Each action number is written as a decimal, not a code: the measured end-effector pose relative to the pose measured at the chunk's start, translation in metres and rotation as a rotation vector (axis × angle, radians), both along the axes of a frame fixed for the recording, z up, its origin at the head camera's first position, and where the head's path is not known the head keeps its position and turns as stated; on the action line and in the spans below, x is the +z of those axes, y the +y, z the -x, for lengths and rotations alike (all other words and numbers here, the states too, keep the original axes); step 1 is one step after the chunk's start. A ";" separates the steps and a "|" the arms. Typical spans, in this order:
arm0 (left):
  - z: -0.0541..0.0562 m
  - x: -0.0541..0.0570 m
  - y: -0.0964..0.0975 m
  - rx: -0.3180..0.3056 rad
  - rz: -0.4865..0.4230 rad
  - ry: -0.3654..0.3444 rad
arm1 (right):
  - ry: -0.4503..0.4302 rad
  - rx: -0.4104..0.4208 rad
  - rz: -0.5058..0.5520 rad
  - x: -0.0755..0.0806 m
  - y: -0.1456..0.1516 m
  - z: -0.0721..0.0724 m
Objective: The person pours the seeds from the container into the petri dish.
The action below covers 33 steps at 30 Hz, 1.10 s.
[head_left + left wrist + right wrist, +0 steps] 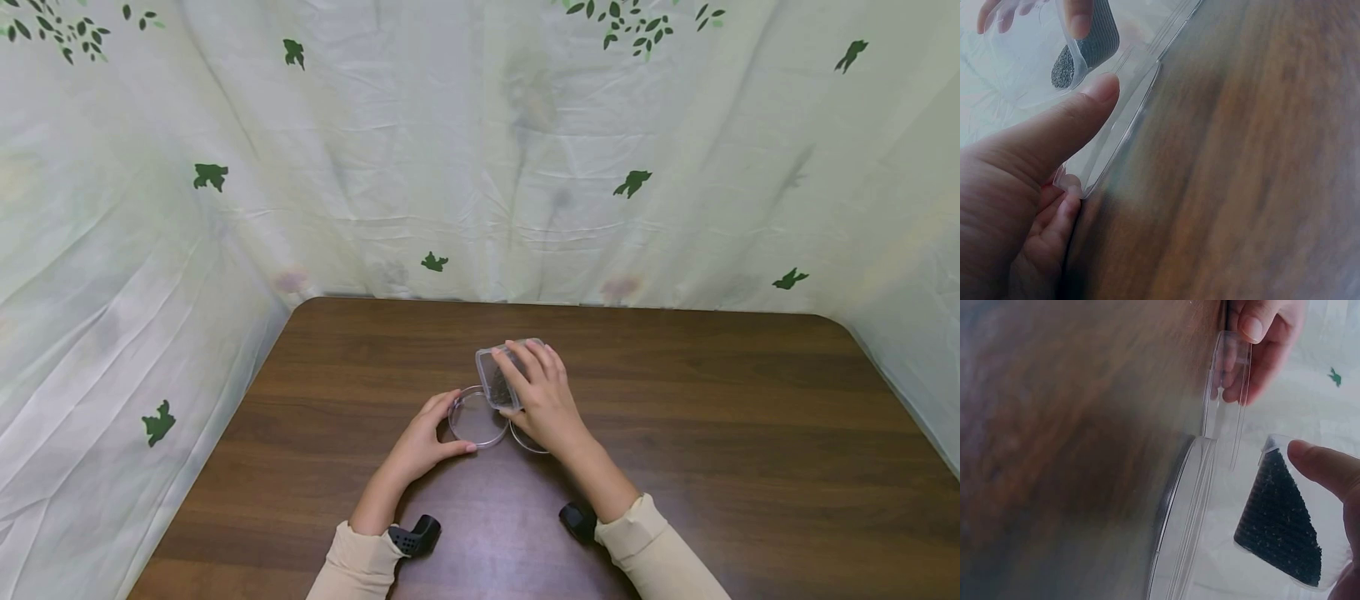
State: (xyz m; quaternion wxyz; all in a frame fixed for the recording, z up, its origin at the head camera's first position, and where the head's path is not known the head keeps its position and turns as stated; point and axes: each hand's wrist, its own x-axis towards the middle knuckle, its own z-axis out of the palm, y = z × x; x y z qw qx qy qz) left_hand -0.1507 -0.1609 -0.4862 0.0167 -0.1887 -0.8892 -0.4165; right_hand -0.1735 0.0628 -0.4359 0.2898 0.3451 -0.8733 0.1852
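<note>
My left hand (417,443) holds a round clear petri dish (477,422) by its rim, thumb on the near side and fingers on the far side. My right hand (547,407) grips a small clear plastic box (492,377) just above the dish, tilted toward it. Dark grey-black granules (1279,525) lie slanted inside the box; in the left wrist view the granules (1063,67) have gathered near one end. A second round clear dish or lid (529,446) sits against the first one's right side, partly under my right hand. Whether granules are in the held dish cannot be made out.
The brown wooden table (712,433) extends around both hands. A pale curtain (480,150) with green bird and leaf prints hangs behind it and at both sides. Black wrist cameras (420,537) sit at the cream sleeve cuffs.
</note>
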 end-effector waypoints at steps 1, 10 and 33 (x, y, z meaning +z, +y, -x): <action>0.000 0.000 0.000 0.000 0.000 0.001 | 0.002 0.000 0.000 0.000 0.000 0.000; 0.000 0.000 0.000 -0.001 0.005 0.004 | 0.003 -0.005 -0.010 0.001 0.000 0.000; 0.000 0.001 0.000 0.000 0.002 0.000 | 0.017 -0.011 -0.017 -0.001 -0.001 0.001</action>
